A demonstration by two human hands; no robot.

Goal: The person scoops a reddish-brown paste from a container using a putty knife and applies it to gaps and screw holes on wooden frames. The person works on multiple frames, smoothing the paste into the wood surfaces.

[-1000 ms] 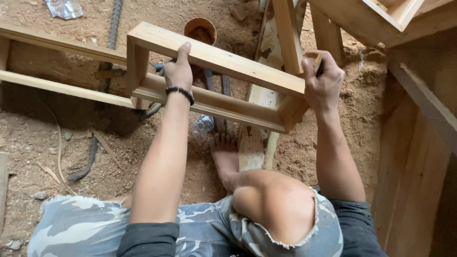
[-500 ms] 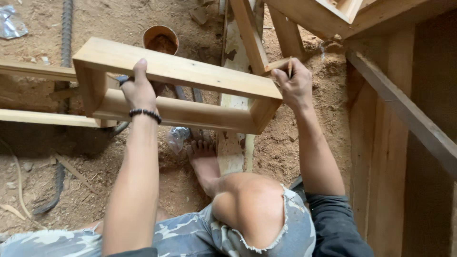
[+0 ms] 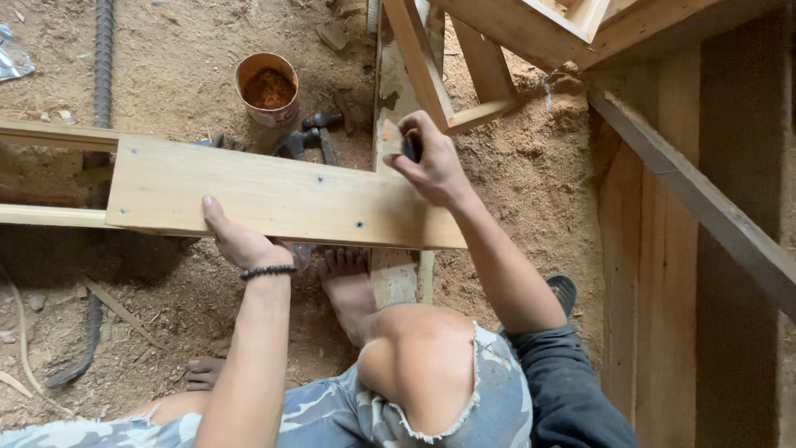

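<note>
Pale rectangular wooden frame (image 3: 282,195), frame centre, is steadied by left hand (image 3: 236,241) gripping its near edge; small dark object, prob. pencil, is pinched in right hand (image 3: 431,162) for marking.

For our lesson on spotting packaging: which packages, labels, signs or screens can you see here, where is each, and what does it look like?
Tin can: on the sandy ground above the wooden frame, round, open, rusty brown inside, pale band around its side.
Wrapper: at the far left edge, crumpled, shiny silver-blue.
No signs or screens are in view.
</note>
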